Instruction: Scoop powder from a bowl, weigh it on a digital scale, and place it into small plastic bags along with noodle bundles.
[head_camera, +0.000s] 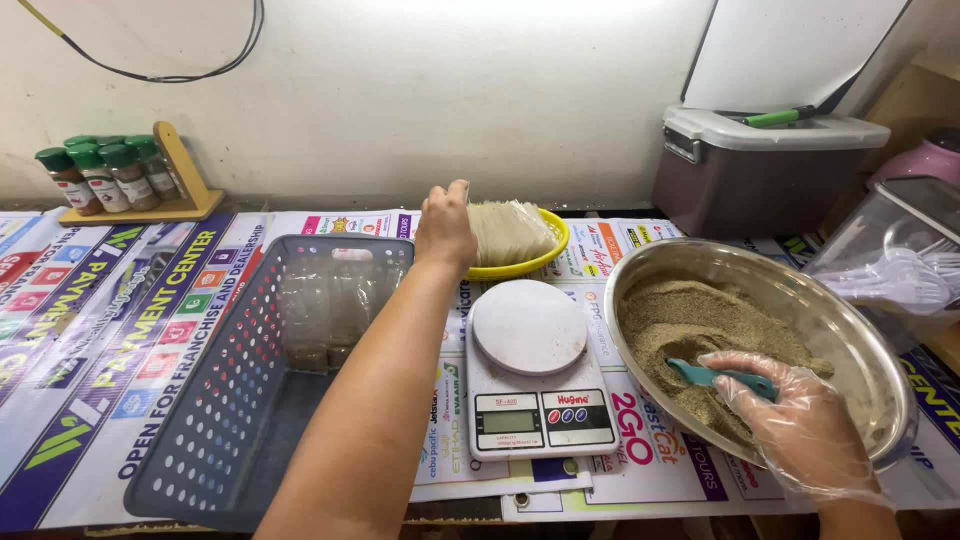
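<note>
**Clear bags in the yellow dish, under my left hand at top centre**

The stack of clear bags (510, 232) sits in a shallow yellow dish (553, 250) at the upper middle of the frame, against the white wall (400, 90). My left hand (445, 228) is on the stack's left edge, arm stretched diagonally up from the bottom centre of the picture. I see only the back of the hand, fingers curled over the pile; whether they have pinched a bag I cannot tell. The stack's long side runs left to right, so the hand meets it end-on from the left.

My right hand (800, 420), in a thin clear glove, is in the lower right of the frame, closed around the handle of a teal scoop (718, 377). The scoop's head is dug into the brown-green ground powder (700, 330) that fills a wide steel bowl (850, 320). That hand is well apart from the bags; the left one is the only hand near them.

Between the two hands, in the centre of the frame, stands a white kitchen scale (530, 365) with a bare round platform, just below the yellow dish. To its left lies a grey perforated basket (190, 420) with a few filled packets (325, 320) leaning at its far end. Spice jars (100, 175) on a wooden rack occupy the upper left, and a grey lidded bin (760, 170) the upper right.
</note>
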